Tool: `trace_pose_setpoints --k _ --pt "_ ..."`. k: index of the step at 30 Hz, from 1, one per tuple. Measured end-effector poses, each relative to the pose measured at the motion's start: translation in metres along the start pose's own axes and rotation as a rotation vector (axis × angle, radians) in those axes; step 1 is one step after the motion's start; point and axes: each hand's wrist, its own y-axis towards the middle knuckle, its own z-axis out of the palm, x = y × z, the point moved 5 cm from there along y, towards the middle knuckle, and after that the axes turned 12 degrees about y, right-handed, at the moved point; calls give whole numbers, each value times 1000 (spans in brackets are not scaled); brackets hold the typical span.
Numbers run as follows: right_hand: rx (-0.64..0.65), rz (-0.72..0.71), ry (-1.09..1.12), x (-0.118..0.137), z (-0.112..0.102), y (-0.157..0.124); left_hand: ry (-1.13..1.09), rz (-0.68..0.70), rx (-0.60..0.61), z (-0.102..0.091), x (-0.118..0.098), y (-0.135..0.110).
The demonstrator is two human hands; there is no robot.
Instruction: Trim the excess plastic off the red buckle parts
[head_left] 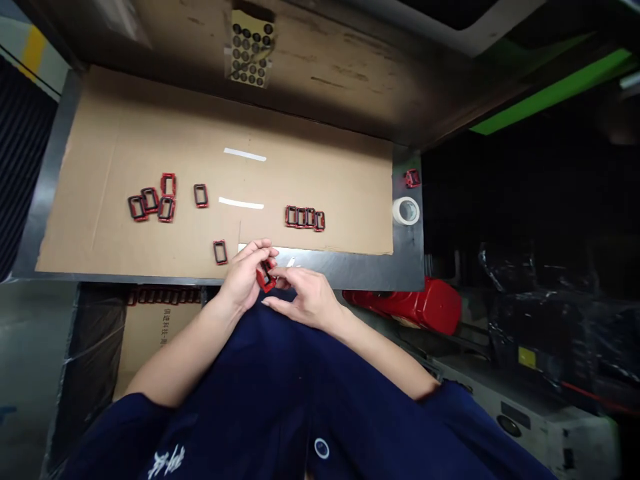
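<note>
A small red and black rectangular frame (267, 279) is held up at the table's front edge. My left hand (245, 272) is closed around its left side, fingers curled over the top. My right hand (307, 297) reaches in from the right with its index fingertip against the frame; its thumb stretches out apart below. Whether the right fingers pinch anything small is hidden. Just left of my hands, a similar frame (220, 252) lies on the cardboard sheet (330, 147).
More red and black frames lie in a cluster (150, 200), singly (201, 195), and in a row (305, 217). A white tape roll (406, 211) and a red part (412, 178) sit at the right edge. Below the table stand a carton (145, 333) holding frames and a red object (435, 305).
</note>
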Motion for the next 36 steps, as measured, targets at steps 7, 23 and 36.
trace_pose_setpoints --k 7,23,36 --pt "-273 -28 260 -8 -62 -28 -229 -62 335 72 -22 -22" --pt "-373 -390 340 -19 -124 -72 405 199 767 133 -11 -31" --pt "-279 -446 345 -29 -117 -58 499 269 695 127 -17 -42"
